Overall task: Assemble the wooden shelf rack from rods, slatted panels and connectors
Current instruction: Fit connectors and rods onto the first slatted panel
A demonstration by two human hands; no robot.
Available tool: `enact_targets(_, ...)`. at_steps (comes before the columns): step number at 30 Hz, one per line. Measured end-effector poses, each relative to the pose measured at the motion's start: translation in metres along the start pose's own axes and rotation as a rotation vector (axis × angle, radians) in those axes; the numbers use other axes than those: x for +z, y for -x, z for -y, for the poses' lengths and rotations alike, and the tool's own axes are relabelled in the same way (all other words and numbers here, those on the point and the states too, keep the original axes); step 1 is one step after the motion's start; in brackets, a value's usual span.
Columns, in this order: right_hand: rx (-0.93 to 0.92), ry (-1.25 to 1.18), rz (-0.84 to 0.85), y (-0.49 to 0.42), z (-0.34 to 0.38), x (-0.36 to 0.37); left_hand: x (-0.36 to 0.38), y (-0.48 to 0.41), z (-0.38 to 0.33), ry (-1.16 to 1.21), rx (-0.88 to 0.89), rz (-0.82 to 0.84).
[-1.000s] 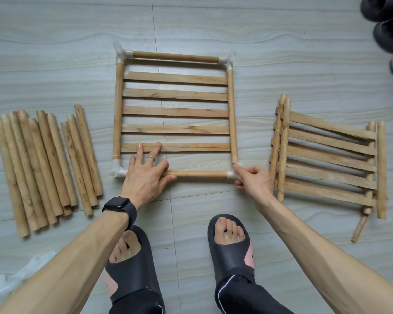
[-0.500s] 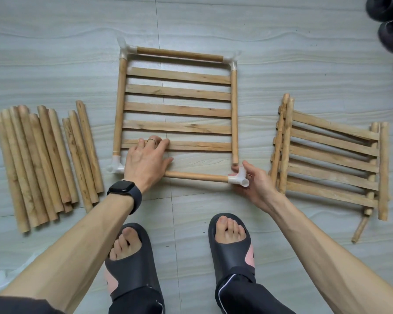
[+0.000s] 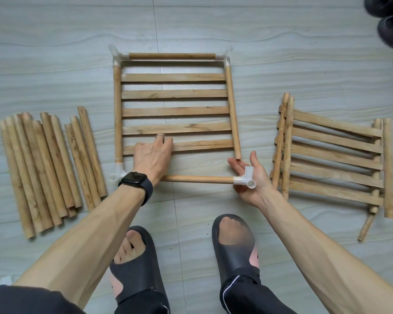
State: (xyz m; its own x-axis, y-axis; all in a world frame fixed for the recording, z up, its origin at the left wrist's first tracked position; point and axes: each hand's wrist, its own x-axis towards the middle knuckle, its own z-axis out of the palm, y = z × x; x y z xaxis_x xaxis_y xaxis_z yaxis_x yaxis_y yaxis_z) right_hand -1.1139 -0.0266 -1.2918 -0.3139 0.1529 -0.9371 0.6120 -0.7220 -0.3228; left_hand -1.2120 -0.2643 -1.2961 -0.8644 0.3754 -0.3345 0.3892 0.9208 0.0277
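A slatted panel [image 3: 175, 111] lies on the floor inside a frame of rods and white corner connectors. The near rod [image 3: 197, 179] ends at the right in a white connector [image 3: 245, 179] that is off the panel's right side rod [image 3: 233, 114]; a gap shows between them. My right hand [image 3: 252, 180] lies palm up under that connector, fingers loosely cupped around it. My left hand [image 3: 151, 158] presses down on the nearest slat and the left part of the near rod, fingers curled over the slat. The near left connector [image 3: 118, 173] stays joined.
Several loose rods [image 3: 48, 164] lie in a row at the left. Stacked slatted panels [image 3: 334, 155] lie at the right. My feet in black slippers [image 3: 234, 248] stand just below the frame. Dark shoes [image 3: 390, 26] sit at the top right corner.
The near right connector has come off the right side rod and swung toward me with the near rod. My right hand turned palm up under it. My left hand curled onto the slat.
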Motion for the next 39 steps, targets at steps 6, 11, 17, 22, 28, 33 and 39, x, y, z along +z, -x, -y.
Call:
enact_targets(6,-0.024,-0.115,-0.004,0.009,0.003,-0.001,-0.007,0.004,0.003,0.087,0.032,-0.050)
enact_targets(11,-0.030,-0.133,0.197,0.038,0.022,0.015,-0.018,0.016,0.007,0.194,0.027,-0.114)
enact_targets(17,-0.221,-0.020,0.235,0.105,0.040,0.051,-0.051,0.035,-0.001,0.463,0.019,0.017)
enact_targets(22,-0.489,0.194,0.237,0.175,0.058,0.077,-0.116,0.057,-0.027,0.976,0.092,0.038)
enact_targets(28,-0.819,0.601,0.072,0.219,0.050,0.099,-0.190,0.071,-0.054,1.606,-0.042,-0.110)
enact_targets(33,-0.852,0.715,0.071,0.229,0.040,0.104,-0.209,0.076,-0.056,1.599,-0.056,-0.077)
enact_targets(39,-0.867,0.666,0.129,0.230,0.024,0.104,-0.209,0.085,-0.060,1.876,-0.076,-0.119)
